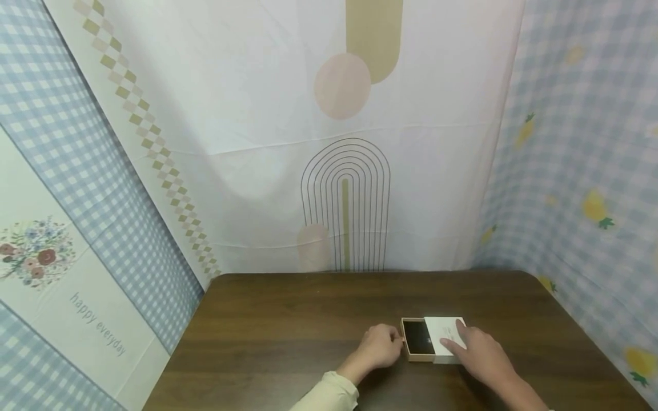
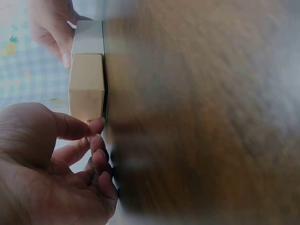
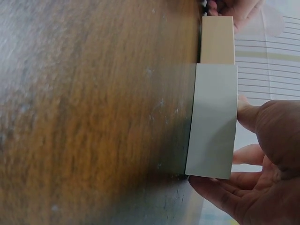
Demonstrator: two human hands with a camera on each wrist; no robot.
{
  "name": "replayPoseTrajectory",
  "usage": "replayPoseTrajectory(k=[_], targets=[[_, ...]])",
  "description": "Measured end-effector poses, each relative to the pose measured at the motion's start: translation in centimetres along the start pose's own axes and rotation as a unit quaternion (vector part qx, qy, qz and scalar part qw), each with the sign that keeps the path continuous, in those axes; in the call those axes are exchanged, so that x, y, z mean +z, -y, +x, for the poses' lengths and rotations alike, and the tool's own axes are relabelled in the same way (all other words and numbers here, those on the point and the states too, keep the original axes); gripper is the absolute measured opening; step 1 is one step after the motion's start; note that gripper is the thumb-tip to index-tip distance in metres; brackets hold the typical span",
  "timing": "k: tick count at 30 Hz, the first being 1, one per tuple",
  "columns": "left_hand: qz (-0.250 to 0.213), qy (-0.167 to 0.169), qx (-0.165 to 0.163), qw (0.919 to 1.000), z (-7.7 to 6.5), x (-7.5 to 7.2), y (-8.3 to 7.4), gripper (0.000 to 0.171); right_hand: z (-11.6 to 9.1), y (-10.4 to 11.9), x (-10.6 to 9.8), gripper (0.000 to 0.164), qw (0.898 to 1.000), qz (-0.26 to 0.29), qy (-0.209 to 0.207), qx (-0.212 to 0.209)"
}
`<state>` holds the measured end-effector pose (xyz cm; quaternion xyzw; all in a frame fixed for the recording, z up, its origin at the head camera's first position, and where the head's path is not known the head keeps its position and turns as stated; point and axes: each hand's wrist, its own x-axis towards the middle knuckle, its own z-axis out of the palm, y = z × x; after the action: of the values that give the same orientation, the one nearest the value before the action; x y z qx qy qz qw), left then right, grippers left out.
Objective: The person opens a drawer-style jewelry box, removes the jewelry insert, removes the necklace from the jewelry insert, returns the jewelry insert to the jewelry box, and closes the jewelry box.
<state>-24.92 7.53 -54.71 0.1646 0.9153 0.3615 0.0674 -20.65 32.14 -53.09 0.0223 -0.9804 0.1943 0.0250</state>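
A white box sleeve lies on the table with a tan drawer tray sticking out of its left side. Inside the tray a dark, flat surface with a small pale mark shows. My left hand is at the tray's outer end, thumb and index finger pinching a small tab there. Over the sleeve's right part, my right hand grips it, thumb on the top face and fingers around the right end. The part of the tray within the sleeve is hidden.
The brown wooden table has rounded far corners. Behind it hangs a white cloth with printed arches. Blue checked cloths hang on the left and on the right.
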Motion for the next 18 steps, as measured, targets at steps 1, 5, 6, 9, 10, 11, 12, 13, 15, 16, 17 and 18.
replayPoseTrajectory(k=[1,5,6,9,10,11,12,13,15,16,17,18], targets=[[-0.004,0.0,0.002,1.0,0.0,-0.1,0.1,0.024,0.0,0.0,-0.1,0.084,1.0,-0.001,0.001,0.0],[-0.02,0.003,0.007,0.9998,0.0,-0.3,0.3,0.026,0.1,0.0,-0.3,0.084,1.0,-0.003,0.006,0.002],[-0.024,0.004,0.008,0.9997,0.0,-0.3,0.3,0.026,0.1,0.0,-0.3,0.084,1.0,-0.003,0.007,0.003],[-0.031,0.008,0.015,0.9994,-0.1,-0.5,0.4,0.029,0.1,0.1,-0.4,0.084,1.0,-0.003,0.009,0.006],[-0.033,0.01,0.014,0.9993,-0.1,-0.5,0.5,0.03,0.1,0.1,-0.3,0.084,1.0,-0.003,0.01,0.007],[-0.034,0.011,0.014,0.9993,0.0,-0.5,0.5,0.031,0.1,0.2,-0.3,0.083,1.0,-0.002,0.01,0.006],[-0.037,0.007,0.015,0.9992,0.2,-0.2,0.9,0.031,0.1,0.2,-0.3,0.084,1.0,0.0,0.009,0.005],[-0.038,0.006,0.013,0.9992,0.4,0.2,1.3,0.032,0.1,0.3,-0.2,0.083,1.0,0.001,0.007,0.004],[-0.043,0.0,0.009,0.9991,1.0,1.0,2.1,0.034,0.1,0.5,-0.1,0.083,1.0,0.003,0.004,0.001],[-0.044,-0.004,0.007,0.999,1.2,1.3,2.5,0.033,0.2,0.6,0.0,0.084,1.0,0.004,0.003,-0.001],[-0.047,-0.008,0.007,0.9988,1.4,1.6,2.9,0.033,0.2,0.8,0.1,0.083,1.0,0.006,0.002,-0.003],[-0.048,-0.013,0.007,0.9987,1.7,1.8,3.3,0.032,0.3,0.9,0.2,0.083,1.0,0.006,0.001,-0.004]])
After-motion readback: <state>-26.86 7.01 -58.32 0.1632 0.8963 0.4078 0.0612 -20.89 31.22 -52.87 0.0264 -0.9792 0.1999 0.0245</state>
